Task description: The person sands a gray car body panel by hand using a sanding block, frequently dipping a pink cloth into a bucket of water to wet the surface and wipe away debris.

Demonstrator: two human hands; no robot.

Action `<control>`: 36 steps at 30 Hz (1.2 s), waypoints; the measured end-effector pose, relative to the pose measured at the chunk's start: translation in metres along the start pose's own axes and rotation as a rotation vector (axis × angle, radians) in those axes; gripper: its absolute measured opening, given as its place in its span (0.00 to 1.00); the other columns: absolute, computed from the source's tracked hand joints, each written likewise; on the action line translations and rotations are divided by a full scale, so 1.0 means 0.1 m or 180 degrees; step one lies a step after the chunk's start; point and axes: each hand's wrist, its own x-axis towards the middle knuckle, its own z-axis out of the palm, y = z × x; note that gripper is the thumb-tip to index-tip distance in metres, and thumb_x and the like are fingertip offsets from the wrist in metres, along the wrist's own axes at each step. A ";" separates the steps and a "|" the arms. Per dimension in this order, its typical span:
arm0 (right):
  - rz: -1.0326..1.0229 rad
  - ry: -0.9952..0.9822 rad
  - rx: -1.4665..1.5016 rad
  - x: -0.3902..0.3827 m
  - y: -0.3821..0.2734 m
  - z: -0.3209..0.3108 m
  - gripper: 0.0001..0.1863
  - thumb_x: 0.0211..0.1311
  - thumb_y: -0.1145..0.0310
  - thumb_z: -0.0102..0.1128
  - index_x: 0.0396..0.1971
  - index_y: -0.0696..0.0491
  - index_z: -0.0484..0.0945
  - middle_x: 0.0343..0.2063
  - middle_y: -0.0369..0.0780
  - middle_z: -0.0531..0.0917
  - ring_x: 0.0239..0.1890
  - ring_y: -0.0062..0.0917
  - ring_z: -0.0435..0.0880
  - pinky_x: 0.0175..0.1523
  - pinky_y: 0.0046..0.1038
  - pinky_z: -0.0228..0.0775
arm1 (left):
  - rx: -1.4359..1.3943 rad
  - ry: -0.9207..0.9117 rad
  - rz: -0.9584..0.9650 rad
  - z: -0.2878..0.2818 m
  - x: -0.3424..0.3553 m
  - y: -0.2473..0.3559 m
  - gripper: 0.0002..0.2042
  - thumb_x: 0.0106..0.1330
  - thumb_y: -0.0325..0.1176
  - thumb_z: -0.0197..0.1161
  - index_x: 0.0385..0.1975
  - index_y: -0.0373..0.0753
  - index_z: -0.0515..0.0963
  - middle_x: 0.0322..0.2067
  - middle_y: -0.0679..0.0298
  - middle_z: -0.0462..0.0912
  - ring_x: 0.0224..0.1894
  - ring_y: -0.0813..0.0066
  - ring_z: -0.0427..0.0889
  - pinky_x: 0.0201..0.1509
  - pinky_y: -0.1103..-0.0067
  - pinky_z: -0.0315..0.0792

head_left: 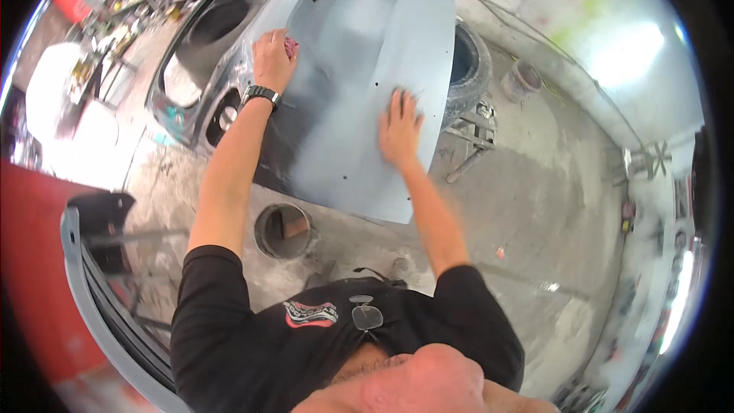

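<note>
A large grey car body panel (pixel 359 46), patchy with darker areas and with a few small dark holes, lies in front of me. Near its left edge my left hand (pixel 274 59) is closed around a crumpled pinkish-red piece, perhaps a cloth or an abrasive pad; most of it is hidden by the fingers. A dark watch (pixel 261 95) is on that wrist. My right hand (pixel 401 131) rests flat on the panel's right part, fingers stretched out and nothing in them.
Below the panel a round bucket (pixel 284 231) stands on the concrete floor. Left of the panel is a dark-edged car part with openings (pixel 183 80). A tyre (pixel 468 69) and a metal stand (pixel 475 134) are at its right, with another bucket (pixel 523 79) beyond.
</note>
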 end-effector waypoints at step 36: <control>-0.1668 -0.0907 0.0535 -1.46 0.29 -0.15 0.38 0.71 0.55 0.51 0.76 0.57 0.57 0.78 0.48 0.55 0.80 0.42 0.52 0.76 0.62 0.43 | 0.0960 0.0214 -0.0347 0.08 -0.36 0.38 0.22 0.68 0.46 0.67 0.55 0.39 0.78 0.49 0.49 0.82 0.54 0.48 0.78 0.61 0.61 0.71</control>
